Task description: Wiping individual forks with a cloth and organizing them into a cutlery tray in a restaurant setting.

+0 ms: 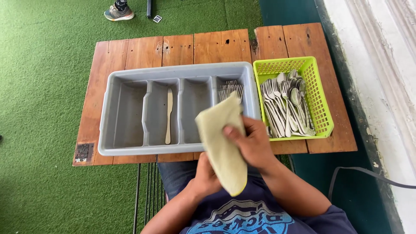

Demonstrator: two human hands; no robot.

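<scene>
Both hands are hovering just off the counter's near edge: right hand pinching a yellowish cloth, left hand gripping it underneath, beside the grey tray.

Head view, steeply down, close.

Wooden table carries two things — grey tray, green basket

Bare compartments left of knife; forks rightmost
</scene>
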